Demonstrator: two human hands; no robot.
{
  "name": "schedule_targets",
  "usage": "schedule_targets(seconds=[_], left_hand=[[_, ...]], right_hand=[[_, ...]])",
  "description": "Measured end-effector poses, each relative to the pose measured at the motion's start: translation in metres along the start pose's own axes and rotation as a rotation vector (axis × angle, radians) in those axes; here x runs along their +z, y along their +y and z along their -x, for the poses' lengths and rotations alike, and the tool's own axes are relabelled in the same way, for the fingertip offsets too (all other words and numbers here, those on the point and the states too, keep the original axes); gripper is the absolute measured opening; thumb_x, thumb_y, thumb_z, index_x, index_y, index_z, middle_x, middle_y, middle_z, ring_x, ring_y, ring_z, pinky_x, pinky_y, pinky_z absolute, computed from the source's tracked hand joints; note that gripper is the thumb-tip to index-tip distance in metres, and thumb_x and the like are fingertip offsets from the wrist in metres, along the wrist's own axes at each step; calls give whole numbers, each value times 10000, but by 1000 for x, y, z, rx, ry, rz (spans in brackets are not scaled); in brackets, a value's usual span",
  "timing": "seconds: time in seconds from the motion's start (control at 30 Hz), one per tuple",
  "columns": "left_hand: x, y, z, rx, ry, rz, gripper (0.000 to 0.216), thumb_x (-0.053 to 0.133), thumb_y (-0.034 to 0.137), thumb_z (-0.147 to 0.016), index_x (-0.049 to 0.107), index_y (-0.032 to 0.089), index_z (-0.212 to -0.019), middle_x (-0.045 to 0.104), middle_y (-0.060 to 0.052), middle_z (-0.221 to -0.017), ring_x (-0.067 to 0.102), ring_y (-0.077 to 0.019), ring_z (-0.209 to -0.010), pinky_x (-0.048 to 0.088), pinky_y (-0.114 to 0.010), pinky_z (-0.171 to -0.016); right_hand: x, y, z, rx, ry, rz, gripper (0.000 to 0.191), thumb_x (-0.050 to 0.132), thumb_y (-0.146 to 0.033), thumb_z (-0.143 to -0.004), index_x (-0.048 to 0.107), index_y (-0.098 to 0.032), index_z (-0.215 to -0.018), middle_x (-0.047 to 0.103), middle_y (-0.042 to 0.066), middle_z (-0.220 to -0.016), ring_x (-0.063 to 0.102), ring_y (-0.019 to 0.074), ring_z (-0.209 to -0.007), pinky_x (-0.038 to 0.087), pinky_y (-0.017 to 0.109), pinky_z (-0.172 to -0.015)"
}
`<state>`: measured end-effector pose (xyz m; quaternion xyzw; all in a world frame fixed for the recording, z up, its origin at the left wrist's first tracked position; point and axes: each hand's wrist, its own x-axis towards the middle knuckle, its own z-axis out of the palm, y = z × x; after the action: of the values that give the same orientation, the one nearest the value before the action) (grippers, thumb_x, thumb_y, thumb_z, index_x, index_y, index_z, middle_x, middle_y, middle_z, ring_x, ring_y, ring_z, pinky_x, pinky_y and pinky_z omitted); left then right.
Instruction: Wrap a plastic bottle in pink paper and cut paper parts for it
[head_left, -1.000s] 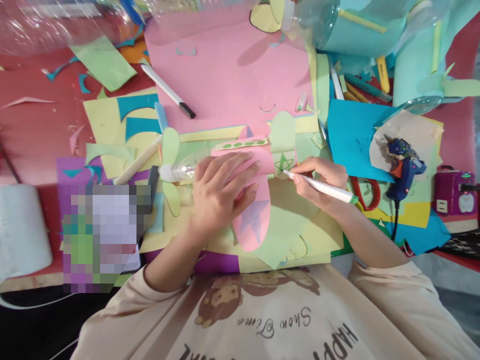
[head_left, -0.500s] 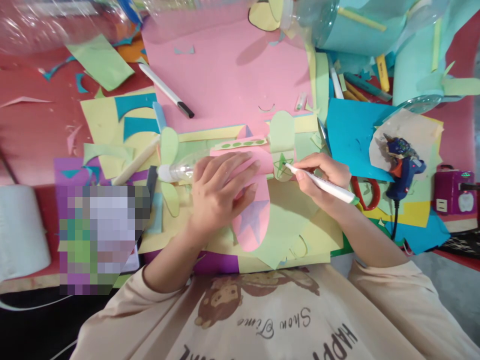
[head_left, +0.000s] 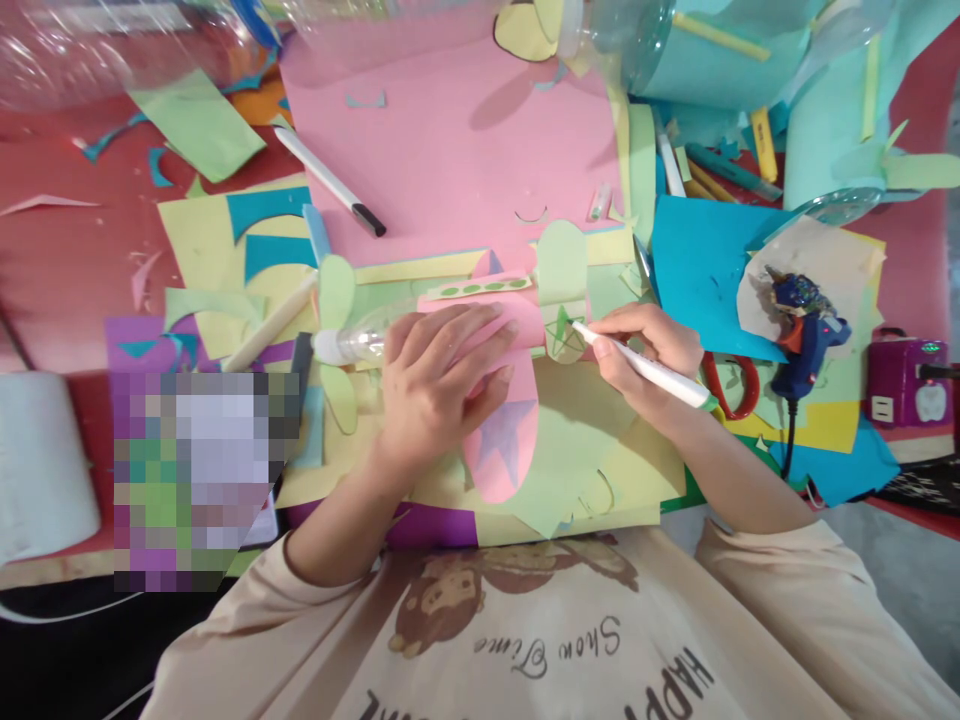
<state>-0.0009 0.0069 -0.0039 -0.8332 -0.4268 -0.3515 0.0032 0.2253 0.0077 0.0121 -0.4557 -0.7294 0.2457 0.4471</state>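
My left hand (head_left: 431, 390) lies curled over a clear plastic bottle (head_left: 367, 342) on its side, wrapped in pink paper, and holds it against the papers beneath. Green paper blades (head_left: 339, 397) flank its white cap. A pink wing (head_left: 501, 478) with a purple star sticks out towards me. My right hand (head_left: 656, 345) grips a white marker (head_left: 664, 377) with a green end. The marker's tip is at a green star outline (head_left: 564, 332), partly coloured in, on a light green paper piece (head_left: 562, 262) at the bottle's other end.
To the right are red-handled scissors (head_left: 739, 385), a blue glue gun (head_left: 806, 355) and a purple power socket (head_left: 909, 380). A black-capped marker (head_left: 330, 180) lies on pink paper (head_left: 450, 130). Paper scraps surround the bottle; other bottles (head_left: 720, 60) stand behind. A white roll (head_left: 41, 465) is at left.
The marker's tip has shifted very slightly at the star, and its upper point shows a bit more green. My left hand stays in place on the bottle.
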Motion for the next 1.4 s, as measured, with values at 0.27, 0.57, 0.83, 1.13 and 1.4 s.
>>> schedule_targets(seconds=[0.27,0.57,0.83,1.13,1.4], left_hand=[[-1,0,1,39,-18,-32,344,605,217,-805,613,277,-1144,709,-52,-1114,652,-242,-1023,478,-416,-810],[0,-2,1,42,-1,-28,309,575,246,-839,610,295,-1143,708,-18,-1124,656,-223,-1013,486,-412,-801],[0,0,0,25,-2,-58,335,594,238,-805,600,306,-1133,720,-25,-1099,672,-232,-993,475,-400,-806],[-1,-1,0,43,4,-48,330,616,226,-787,620,273,-1114,719,-55,-1095,664,-240,-1003,482,-407,-804],[1,-3,3,4,4,32,343,571,255,-840,597,345,-1169,702,7,-1145,657,-236,-1010,459,-425,-815]], right_hand=[[2,1,1,9,-34,-33,38,611,-217,-826,608,-211,-788,653,-16,-646,580,103,-548,439,235,-477],[3,-1,-2,-52,-25,-48,68,606,-162,-802,588,-195,-745,624,-22,-600,513,74,-473,389,216,-443],[0,-1,-1,-15,32,-4,28,608,-188,-832,606,-212,-818,622,-20,-642,515,82,-503,383,219,-428],[5,3,0,-30,-11,-28,73,600,-213,-821,585,-210,-750,642,-22,-610,565,96,-510,435,232,-454],[1,0,-1,-73,26,-31,71,592,-167,-809,581,-219,-762,630,-32,-611,536,88,-488,410,235,-434]])
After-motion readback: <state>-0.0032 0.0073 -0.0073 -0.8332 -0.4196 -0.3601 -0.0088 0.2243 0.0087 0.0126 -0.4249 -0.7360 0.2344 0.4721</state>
